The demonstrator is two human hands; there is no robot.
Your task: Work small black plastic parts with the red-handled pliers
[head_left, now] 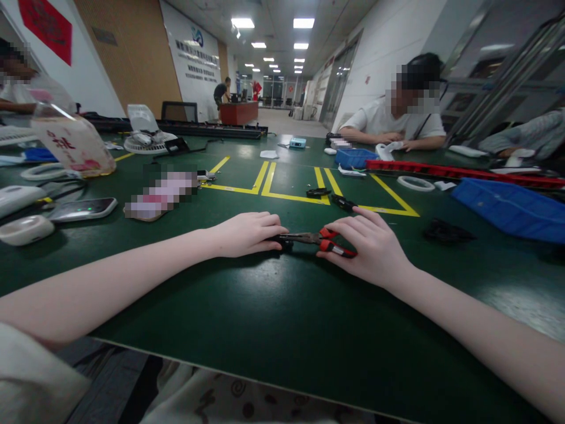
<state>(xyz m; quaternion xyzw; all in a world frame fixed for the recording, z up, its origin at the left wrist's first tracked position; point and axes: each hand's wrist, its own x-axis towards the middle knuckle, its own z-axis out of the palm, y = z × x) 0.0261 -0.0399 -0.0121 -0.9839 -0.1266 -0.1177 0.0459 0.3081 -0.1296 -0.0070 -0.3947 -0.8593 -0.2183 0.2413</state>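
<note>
My right hand (373, 244) is closed around the red and black handles of a pair of pliers (326, 239), whose long jaws point left. The tips of the jaws meet a small black part (285, 240) that my left hand (249, 234) pinches between thumb and fingers. Most of that part is hidden by my fingers, so its kind is unclear. Just beyond my right hand lie two more small black pieces, one (343, 202) by my outstretched index finger and another (318, 192) farther left.
The green table (265, 306) bears yellow tape outlines (291, 197). At right are a blue bin (512, 206), a dark clump (448, 231) and a tape roll (415, 184). Leftward stand a phone (83, 209), a bottle (73, 138) and a fan (148, 132). A person (397, 121) sits opposite.
</note>
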